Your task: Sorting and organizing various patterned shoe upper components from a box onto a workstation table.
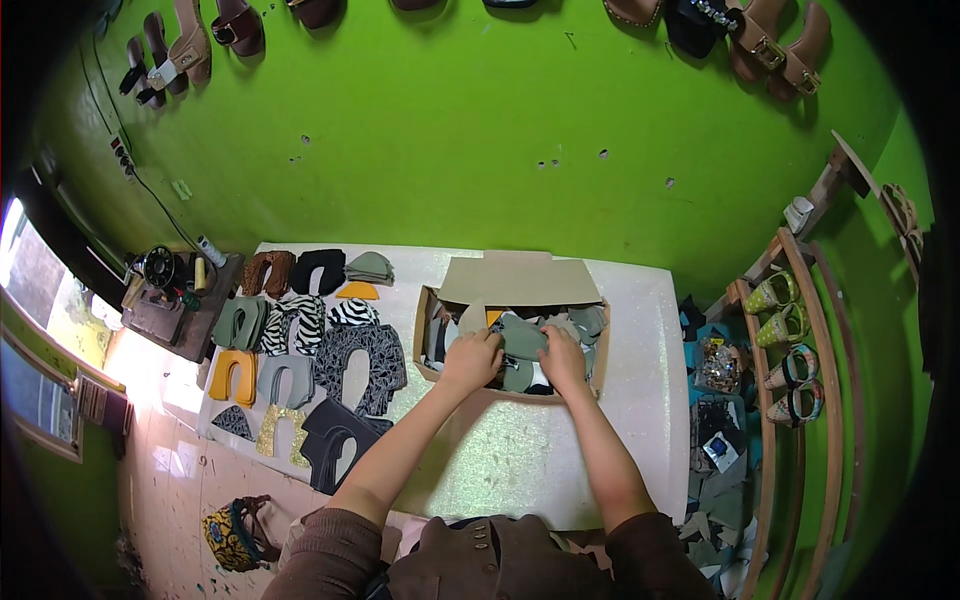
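Observation:
An open cardboard box (600, 378) stands on the white table, its lid (523, 280) folded back toward the wall. Inside lies a jumble of cut material pieces in grey-green, black, white and a little orange. Both my hands reach into it. My left hand (474, 356), fingers bent, grips the left edge of a grey-green cut piece (523, 338). At that piece's right edge, my right hand (562, 354) pinches it with the fingers curled. A pale pointed piece (472, 318) sticks up just beyond my left hand. My palms hide some of the pieces below.
Left of the box, stacks of U-shaped cut pieces (360, 365) lie in rows, some zebra-striped (293, 325). A sewing machine (160, 275) stands at far left. Wooden shoe rack (832, 400) and scrap heap (722, 500) are right. Sandals (765, 45) hang on the green wall.

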Demonstrator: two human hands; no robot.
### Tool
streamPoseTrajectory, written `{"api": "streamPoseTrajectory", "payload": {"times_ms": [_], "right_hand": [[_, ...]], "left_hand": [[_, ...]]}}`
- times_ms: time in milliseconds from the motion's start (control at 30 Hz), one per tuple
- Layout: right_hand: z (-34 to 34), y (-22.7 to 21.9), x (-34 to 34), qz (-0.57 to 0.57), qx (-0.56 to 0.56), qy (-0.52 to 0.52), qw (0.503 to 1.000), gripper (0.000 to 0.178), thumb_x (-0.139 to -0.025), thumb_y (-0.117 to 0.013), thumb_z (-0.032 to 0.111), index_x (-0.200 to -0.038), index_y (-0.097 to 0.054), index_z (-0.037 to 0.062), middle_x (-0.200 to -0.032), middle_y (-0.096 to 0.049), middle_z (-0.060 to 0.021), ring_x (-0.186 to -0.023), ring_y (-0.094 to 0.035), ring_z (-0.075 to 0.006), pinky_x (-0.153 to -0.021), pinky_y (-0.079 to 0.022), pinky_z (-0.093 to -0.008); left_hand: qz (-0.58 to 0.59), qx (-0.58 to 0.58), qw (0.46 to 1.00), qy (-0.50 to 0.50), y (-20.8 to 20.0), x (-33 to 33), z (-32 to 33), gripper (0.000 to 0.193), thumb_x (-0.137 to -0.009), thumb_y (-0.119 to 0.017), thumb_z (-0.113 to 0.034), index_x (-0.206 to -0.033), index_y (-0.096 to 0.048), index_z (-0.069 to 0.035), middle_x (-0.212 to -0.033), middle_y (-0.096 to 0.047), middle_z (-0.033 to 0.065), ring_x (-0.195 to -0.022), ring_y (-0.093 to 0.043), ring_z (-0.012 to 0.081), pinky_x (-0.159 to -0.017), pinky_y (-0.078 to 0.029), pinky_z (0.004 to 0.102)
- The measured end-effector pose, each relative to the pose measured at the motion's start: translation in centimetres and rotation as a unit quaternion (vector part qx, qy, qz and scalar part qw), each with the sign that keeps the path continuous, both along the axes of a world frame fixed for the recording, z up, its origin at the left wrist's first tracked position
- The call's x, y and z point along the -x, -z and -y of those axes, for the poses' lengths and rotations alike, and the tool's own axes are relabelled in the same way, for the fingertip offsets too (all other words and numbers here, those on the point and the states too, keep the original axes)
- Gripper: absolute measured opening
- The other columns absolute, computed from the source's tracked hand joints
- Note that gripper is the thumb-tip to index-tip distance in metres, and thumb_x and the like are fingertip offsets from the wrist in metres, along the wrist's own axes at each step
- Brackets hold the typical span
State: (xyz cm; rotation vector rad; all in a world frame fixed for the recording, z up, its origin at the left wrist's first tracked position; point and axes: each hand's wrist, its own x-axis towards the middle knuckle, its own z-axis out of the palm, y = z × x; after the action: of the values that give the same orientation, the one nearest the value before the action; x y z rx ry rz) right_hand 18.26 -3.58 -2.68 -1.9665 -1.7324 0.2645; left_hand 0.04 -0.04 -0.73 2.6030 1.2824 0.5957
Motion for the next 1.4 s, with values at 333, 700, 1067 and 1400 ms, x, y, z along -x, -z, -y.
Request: {"api": "streamPoseTrajectory", "payload": {"times_ms": [333,700,1067,1400], "right_hand": [[1.4,0.2,0.4,0.033,-0.106,-0.032,0.993,0.026,-0.072,-0.061,0.008,-0.097,-0.056,0.0087,-0.091,-0.055,-0.0089,-0.089,-0.054,-0.0275,-0.076,-0.044,-0.0373],[1.5,0.1,0.3,-0.043,-0.09,-0.117,0.988,0.013,-0.071,-0.062,0.007,-0.083,-0.056,0.0043,-0.081,-0.057,-0.0105,-0.079,-0.057,-0.0282,-0.069,-0.045,-0.0367],[1.4,0.3,0.0,-0.234,-0.065,-0.178,0.954,0.011,-0.076,-0.054,0.007,-0.085,-0.054,0.0022,-0.081,-0.06,-0.0135,-0.076,-0.059,-0.0302,-0.066,-0.046,-0.0348],[0.1,0.0,0.1,-0.067,-0.06,-0.025,0.996,0.019,-0.079,-0.057,0.014,-0.097,-0.06,0.0107,-0.082,-0.058,-0.0095,-0.077,-0.059,-0.0263,-0.066,-0.047,-0.036]], "left_hand": [[0.018,0.016,1.0,0.007,0.7,0.4,-0.1,0.021,-0.076,-0.059,-0.017,-0.094,-0.06,-0.007,-0.087,-0.058,0.0108,-0.081,-0.058,0.028,-0.069,-0.047,0.0372],[0.04,0.011,0.999,-0.001,0.5,-0.1,-0.1,0.028,-0.075,-0.06,-0.018,-0.1,-0.056,-0.007,-0.091,-0.056,0.0119,-0.085,-0.056,0.0283,-0.071,-0.046,0.0384],[0.135,0.048,0.985,0.097,-0.2,0.8,-0.8,0.016,-0.075,-0.06,-0.013,-0.089,-0.055,-0.005,-0.09,-0.058,0.0113,-0.088,-0.055,0.0309,-0.074,-0.044,0.0402],[0.114,0.111,0.985,0.067,0.5,1.0,-0.2,0.013,-0.078,-0.056,-0.013,-0.086,-0.055,-0.004,-0.081,-0.059,0.0142,-0.076,-0.058,0.0325,-0.067,-0.045,0.0385]]}}
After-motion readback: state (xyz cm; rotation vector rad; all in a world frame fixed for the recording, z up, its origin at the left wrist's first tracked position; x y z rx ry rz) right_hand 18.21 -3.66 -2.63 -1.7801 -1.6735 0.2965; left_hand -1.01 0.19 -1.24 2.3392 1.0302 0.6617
